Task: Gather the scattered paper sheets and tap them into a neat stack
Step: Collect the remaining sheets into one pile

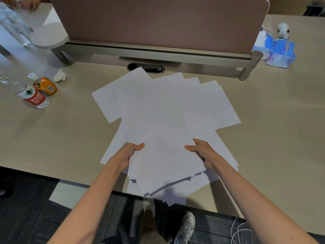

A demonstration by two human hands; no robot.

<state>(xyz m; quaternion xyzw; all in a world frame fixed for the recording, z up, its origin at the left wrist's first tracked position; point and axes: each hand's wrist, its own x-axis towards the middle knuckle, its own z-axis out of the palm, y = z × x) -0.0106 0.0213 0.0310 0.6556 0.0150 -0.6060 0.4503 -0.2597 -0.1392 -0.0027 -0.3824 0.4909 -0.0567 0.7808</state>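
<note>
Gathering the sheets (165,124) at frame centre, we are gripping the untidy pile with our left hand (129,154) and right hand (202,152), thumbs on top. Next, we judge, standing it upright and tapping the edges on the desk (52,138).

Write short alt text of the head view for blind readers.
The left hand and right hand grip a loose bundle of white sheets by its sides over a beige desk. Other sheets lie fanned underneath, edges uneven.

smooth matt white paper sheets (165,117), matt pale wood-look desk (52,134), cloth-faced brown divider (158,20), clear glossy plastic bottle (33,95), dull metal rail (158,53)
</note>
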